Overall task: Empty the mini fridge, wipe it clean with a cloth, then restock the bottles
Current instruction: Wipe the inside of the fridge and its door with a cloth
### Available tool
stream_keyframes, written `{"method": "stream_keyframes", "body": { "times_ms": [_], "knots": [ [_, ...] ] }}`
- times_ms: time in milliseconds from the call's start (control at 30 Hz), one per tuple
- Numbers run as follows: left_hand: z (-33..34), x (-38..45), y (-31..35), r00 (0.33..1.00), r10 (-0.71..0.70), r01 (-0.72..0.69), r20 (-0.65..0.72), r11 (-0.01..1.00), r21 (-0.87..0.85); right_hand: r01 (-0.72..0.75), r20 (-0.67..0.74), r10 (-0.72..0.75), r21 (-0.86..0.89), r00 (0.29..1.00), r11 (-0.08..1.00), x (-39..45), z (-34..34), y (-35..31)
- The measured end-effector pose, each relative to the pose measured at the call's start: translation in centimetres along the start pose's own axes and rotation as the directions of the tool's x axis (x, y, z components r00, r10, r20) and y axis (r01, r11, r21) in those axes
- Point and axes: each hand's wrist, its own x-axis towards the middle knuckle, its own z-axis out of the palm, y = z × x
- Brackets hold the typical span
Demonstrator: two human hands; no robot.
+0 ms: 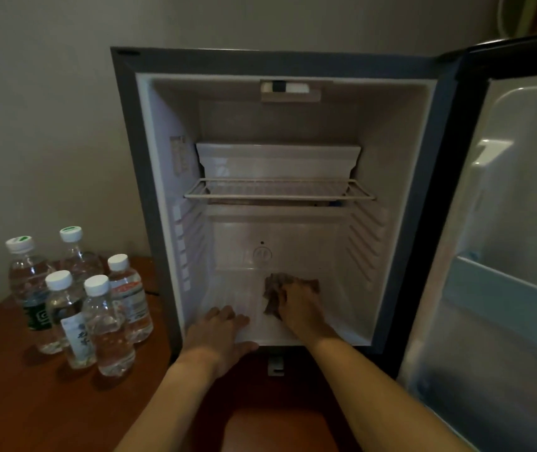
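Observation:
The mini fridge (137,151) stands open with no bottles inside. On its white floor lies a crumpled brown cloth (272,288), and my right hand (299,308) grips it from the right, pressing it down. My left hand (218,334) rests flat with straight fingers on the floor's front left edge, thumb over the lip. Several clear water bottles (75,298) with white caps stand grouped on the wooden surface to the left of the fridge.
A wire shelf (278,190) crosses the fridge at mid height, with a white tray behind it. The fridge door (508,243) hangs open at the right, its shelves bare. The reddish wooden tabletop (32,402) carries the fridge and bottles. A grey wall is behind.

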Motion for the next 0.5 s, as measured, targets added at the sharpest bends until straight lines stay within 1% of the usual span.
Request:
{"method": "stream_keyframes", "body": {
  "times_ms": [67,100,133,167,200,233,267,300,333,367,400,433,467,500],
  "knots": [
    [-0.1,0.1,-0.1,1.0,-0.003,0.003,0.005,1.0,-0.006,0.007,0.007,-0.007,-0.009,1.0,1.0,1.2,0.2,0.0],
    [-0.2,0.1,0.0,1.0,-0.004,0.004,0.009,1.0,-0.002,0.046,-0.018,-0.047,-0.042,0.999,0.998,1.5,0.1,0.0],
    [-0.4,0.2,0.0,1.0,-0.003,0.003,0.015,1.0,0.005,0.043,0.003,-0.043,-0.044,0.999,0.998,1.6,0.1,0.0],
    [-0.5,0.2,0.0,1.0,-0.004,0.003,0.023,1.0,0.01,0.069,-0.012,-0.07,-0.061,0.997,0.996,1.6,0.1,0.1],
    [-0.6,0.2,0.1,1.0,-0.004,0.003,0.03,1.0,0.014,0.054,0.001,-0.054,-0.069,0.999,0.996,1.5,0.2,0.0],
    [-0.6,0.1,0.1,0.999,-0.005,0.004,0.035,1.0,0.015,0.072,-0.034,-0.075,-0.073,0.997,0.995,1.3,0.2,0.1],
    [-0.5,0.1,0.2,0.999,-0.007,0.007,0.039,1.0,0.013,0.046,-0.025,-0.048,-0.046,0.999,0.998,1.0,0.3,0.2],
    [-0.5,0.0,0.2,0.999,-0.012,0.011,0.042,1.0,0.011,0.061,-0.05,-0.062,-0.02,0.997,0.998,0.6,0.3,0.2],
    [-0.6,-0.1,0.2,0.999,-0.017,0.016,0.045,1.0,0.01,0.037,-0.044,-0.037,-0.009,0.998,0.999,0.3,0.4,0.1],
    [-0.6,-0.1,0.3,0.999,-0.021,0.02,0.049,1.0,0.01,0.048,-0.07,-0.049,-0.022,0.996,0.999,-0.1,0.5,0.1],
    [-0.7,-0.2,0.5,0.998,-0.023,0.022,0.053,1.0,0.013,0.026,-0.055,-0.027,-0.028,0.998,0.999,-0.6,0.6,0.2],
    [-0.9,-0.3,0.7,0.998,-0.025,0.024,0.056,1.0,0.018,0.044,-0.074,-0.047,-0.041,0.996,0.998,-1.2,0.6,0.2],
    [-1.0,-0.5,0.9,0.998,-0.028,0.027,0.059,0.999,0.022,0.028,-0.048,-0.03,-0.03,0.998,0.999,-1.8,0.6,0.3],
    [-1.1,-0.6,1.0,0.997,-0.034,0.032,0.062,0.999,0.024,0.042,-0.046,-0.044,-0.034,0.998,0.999,-2.6,0.6,0.4]
  ]
}}
